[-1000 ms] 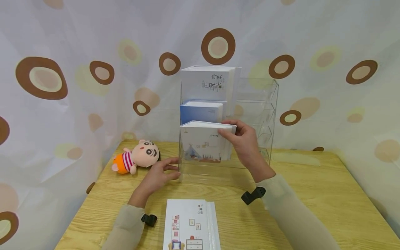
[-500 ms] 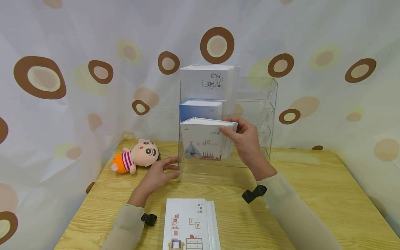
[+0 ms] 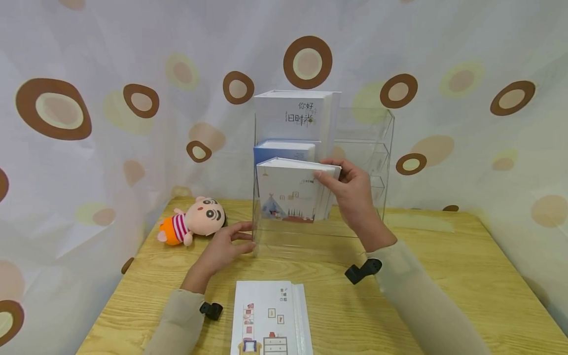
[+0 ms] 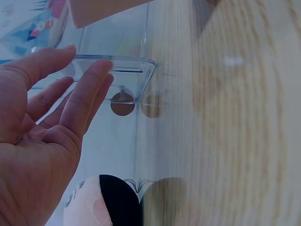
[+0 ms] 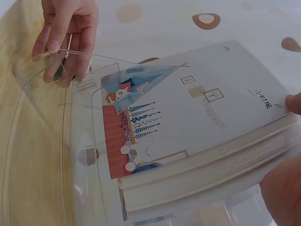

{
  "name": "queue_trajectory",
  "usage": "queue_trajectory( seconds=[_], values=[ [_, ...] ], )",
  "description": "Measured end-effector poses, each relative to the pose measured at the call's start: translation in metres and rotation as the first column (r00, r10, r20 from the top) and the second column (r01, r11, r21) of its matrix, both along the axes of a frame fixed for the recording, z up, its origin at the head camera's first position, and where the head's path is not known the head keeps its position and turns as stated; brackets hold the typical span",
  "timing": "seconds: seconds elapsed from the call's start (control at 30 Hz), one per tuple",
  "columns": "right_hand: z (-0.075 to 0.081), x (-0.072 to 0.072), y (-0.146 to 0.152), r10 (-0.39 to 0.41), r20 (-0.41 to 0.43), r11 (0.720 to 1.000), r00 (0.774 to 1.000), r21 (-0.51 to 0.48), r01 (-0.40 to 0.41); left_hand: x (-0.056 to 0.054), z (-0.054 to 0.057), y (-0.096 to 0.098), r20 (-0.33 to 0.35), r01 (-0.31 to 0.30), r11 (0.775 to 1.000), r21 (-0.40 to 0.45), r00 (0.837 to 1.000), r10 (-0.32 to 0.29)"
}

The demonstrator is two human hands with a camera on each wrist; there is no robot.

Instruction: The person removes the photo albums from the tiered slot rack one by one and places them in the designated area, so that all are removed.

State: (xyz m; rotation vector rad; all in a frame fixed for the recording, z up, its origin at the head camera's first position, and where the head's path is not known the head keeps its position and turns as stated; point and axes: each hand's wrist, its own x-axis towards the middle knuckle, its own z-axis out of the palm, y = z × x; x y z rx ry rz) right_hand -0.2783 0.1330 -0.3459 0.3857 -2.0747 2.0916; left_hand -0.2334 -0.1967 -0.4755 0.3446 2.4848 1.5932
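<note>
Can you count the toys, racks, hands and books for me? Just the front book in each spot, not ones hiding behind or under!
Toys: 1, the doll
Racks: 1, the clear rack
Hands: 2, left hand and right hand
Front books: 4, top book, blue book, held book, flat book
Total: 8

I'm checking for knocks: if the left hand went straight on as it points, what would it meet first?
Likely the clear rack: its edge looks close against the left hand, though contact is unclear.

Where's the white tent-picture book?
Head view: the tent book is at the clear plastic rack's left side, before a blue book, pinched by the right hand.
</note>
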Motion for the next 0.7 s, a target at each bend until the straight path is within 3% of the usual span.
queue_trajectory(
  seconds=[0.57, 0.7],
  values=[
    [0.020, 0.011, 0.004, -0.019, -0.018, 0.998, 1.000, -0.062, 0.018, 0.001, 0.000, 0.000, -0.002, 0.014, 1.000, 0.006, 1.000, -0.014],
    [0.023, 0.016, 0.007, -0.035, -0.002, 0.999, 0.999, -0.036, 0.035, 0.000, -0.001, 0.000, -0.012, 0.019, 1.000, 0.002, 1.000, -0.019]
  ],
)
